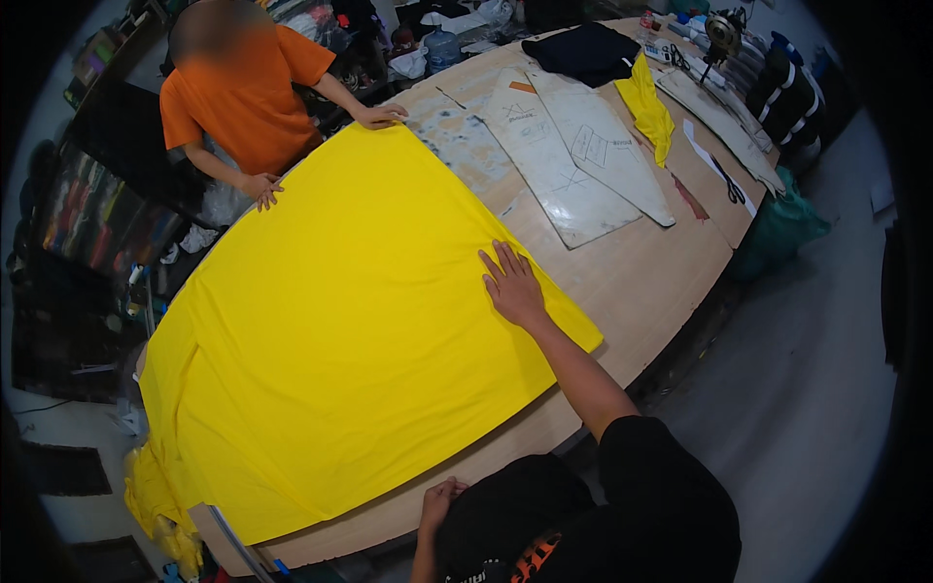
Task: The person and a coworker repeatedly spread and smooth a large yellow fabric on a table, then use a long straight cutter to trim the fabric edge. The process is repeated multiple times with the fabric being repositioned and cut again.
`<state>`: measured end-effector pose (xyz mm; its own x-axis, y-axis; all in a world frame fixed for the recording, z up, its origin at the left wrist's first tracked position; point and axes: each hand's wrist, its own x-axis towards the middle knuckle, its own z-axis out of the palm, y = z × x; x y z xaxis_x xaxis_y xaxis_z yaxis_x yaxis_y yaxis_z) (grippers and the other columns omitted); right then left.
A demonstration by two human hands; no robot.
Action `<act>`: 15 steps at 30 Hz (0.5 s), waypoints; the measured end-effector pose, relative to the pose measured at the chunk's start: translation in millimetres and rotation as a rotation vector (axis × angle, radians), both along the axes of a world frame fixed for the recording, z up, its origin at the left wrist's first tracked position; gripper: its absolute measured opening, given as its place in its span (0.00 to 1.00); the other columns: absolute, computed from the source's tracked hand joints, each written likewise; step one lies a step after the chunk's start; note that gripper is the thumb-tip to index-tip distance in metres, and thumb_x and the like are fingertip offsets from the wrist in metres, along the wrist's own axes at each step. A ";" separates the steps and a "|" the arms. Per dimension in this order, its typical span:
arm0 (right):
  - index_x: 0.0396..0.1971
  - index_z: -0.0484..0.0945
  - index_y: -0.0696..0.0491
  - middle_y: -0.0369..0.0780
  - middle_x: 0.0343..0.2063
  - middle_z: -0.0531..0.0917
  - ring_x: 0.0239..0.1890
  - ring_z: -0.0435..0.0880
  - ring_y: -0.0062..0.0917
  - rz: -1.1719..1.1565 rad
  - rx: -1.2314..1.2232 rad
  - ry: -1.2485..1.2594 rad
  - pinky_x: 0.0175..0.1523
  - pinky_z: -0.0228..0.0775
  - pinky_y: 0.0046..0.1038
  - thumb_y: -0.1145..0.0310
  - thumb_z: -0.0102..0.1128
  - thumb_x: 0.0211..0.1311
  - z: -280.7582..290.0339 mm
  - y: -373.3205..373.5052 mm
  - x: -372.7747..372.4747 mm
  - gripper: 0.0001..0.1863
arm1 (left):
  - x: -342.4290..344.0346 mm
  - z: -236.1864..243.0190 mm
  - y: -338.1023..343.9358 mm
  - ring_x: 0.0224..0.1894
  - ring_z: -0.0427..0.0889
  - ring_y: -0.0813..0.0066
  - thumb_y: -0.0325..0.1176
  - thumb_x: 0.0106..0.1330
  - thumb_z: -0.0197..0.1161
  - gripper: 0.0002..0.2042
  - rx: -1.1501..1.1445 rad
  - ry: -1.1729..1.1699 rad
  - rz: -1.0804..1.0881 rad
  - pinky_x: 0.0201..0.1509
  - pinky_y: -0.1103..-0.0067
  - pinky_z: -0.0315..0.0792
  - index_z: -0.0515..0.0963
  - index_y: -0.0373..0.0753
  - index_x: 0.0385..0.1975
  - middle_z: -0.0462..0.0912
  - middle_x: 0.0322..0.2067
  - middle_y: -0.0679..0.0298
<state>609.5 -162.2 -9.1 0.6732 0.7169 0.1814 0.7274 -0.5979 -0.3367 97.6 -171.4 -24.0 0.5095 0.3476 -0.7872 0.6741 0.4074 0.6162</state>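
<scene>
A large sheet of yellow fabric [330,311] lies spread over the table, mostly smooth, with folds at its left side. My right hand [512,284] presses flat on the fabric near its right edge, fingers spread. Down by the near table edge, in front of my body, my left hand [442,500] is closed with its fingers curled; no object shows in it, and it is apart from the fabric. Across the table, a person in an orange shirt [258,97] rests one hand [381,116] on the fabric's far corner and the other hand [261,188] on its far edge.
Pale pattern pieces [559,160] lie right of the fabric on the wooden table [632,282]. Beyond them are a yellow scrap [645,112], dark folded cloth [583,53] and black scissors [729,183]. A green bag [785,225] hangs by the right end. Bunched yellow cloth [155,491] droops at left.
</scene>
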 end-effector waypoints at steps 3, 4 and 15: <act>0.81 0.59 0.43 0.43 0.82 0.55 0.84 0.49 0.35 -0.052 -0.032 -0.092 0.85 0.37 0.47 0.52 0.40 0.83 -1.8 2.4 1.6 0.31 | 6.3 -0.9 4.7 0.35 0.89 0.71 0.50 0.82 0.56 0.28 -0.037 0.080 0.078 0.45 0.77 0.81 0.88 0.25 0.39 0.91 0.34 0.53; 0.81 0.59 0.43 0.43 0.82 0.55 0.84 0.49 0.35 -0.075 -0.065 -0.070 0.85 0.37 0.48 0.53 0.41 0.83 -2.7 5.3 1.5 0.31 | 8.6 -0.8 5.8 0.34 0.89 0.71 0.51 0.82 0.56 0.29 -0.042 0.095 0.089 0.44 0.77 0.81 0.88 0.25 0.38 0.91 0.33 0.53; 0.80 0.59 0.50 0.54 0.82 0.48 0.84 0.44 0.49 -0.507 -0.053 -0.108 0.83 0.29 0.59 0.54 0.44 0.82 9.4 23.8 3.2 0.33 | 3.0 -7.6 4.8 0.34 0.88 0.71 0.56 0.81 0.54 0.33 0.083 0.095 -0.010 0.43 0.76 0.80 0.89 0.26 0.37 0.91 0.32 0.54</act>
<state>612.7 -138.4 0.3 0.9178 0.3155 0.2408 0.3706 -0.8984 -0.2354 100.6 -166.7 -31.6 0.4375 0.4087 -0.8010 0.7350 0.3506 0.5804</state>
